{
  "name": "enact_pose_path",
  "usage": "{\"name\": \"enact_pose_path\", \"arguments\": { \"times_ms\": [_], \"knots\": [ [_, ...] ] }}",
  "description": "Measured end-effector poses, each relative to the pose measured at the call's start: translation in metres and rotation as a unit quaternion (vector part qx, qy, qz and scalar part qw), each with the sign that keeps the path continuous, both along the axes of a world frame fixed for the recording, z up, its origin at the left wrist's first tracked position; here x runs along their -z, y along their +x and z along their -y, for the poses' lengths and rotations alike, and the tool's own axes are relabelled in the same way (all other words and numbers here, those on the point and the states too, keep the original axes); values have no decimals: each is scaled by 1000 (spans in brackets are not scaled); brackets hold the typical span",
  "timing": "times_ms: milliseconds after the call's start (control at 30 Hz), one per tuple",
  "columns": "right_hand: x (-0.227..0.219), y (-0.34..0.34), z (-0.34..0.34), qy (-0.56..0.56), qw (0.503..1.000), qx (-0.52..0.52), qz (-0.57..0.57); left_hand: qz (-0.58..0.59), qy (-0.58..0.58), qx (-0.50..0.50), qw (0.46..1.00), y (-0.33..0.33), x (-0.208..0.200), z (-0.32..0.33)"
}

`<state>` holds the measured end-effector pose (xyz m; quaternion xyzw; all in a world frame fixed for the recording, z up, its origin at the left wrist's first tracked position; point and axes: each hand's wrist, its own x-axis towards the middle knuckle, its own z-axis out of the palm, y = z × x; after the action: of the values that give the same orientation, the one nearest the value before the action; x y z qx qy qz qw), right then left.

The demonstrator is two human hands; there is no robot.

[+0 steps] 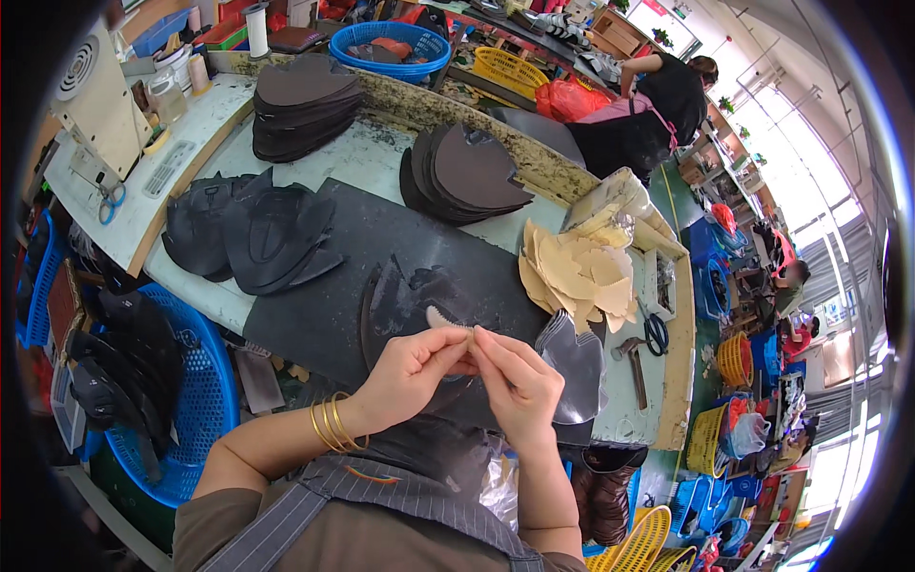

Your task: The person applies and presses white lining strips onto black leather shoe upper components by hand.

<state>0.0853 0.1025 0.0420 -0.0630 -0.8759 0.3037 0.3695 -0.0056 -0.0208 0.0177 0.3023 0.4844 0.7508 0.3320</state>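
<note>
A small pale piece (441, 317) with a toothed edge is pinched between the narrowed fingertips of a worker's left hand (412, 370) and right hand (522, 383), above a black mat (300, 329) on a pale, raised-edge worktable (621, 419). Stacks of dark cut pieces (462, 176) stand beyond; cream pieces (575, 276), scissors (656, 333) and a hammer (634, 370) lie to the right. A blue basket (212, 419) sits at left. Farther off, a person in black (679, 91) bends beside a workroom's green floor, near bright windows (801, 157).
</note>
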Motion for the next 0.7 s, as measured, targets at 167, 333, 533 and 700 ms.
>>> {"name": "enact_pose_path", "arguments": {
  "times_ms": [167, 333, 533, 700],
  "knots": [
    [-7, 8, -4, 109, 993, -32, 24, -220, -58, -38, 973, 0, -11, 4],
    [4, 11, 13, 164, 986, 25, 17, -172, -113, -39, 978, 9, -7, 10],
    [22, 20, -6, -472, 876, 82, 56, -300, -104, -51, 947, 24, -4, -3],
    [74, 48, -19, -859, 478, -182, 12, 277, -30, 164, 946, 12, 4, 4]
  ]
}}
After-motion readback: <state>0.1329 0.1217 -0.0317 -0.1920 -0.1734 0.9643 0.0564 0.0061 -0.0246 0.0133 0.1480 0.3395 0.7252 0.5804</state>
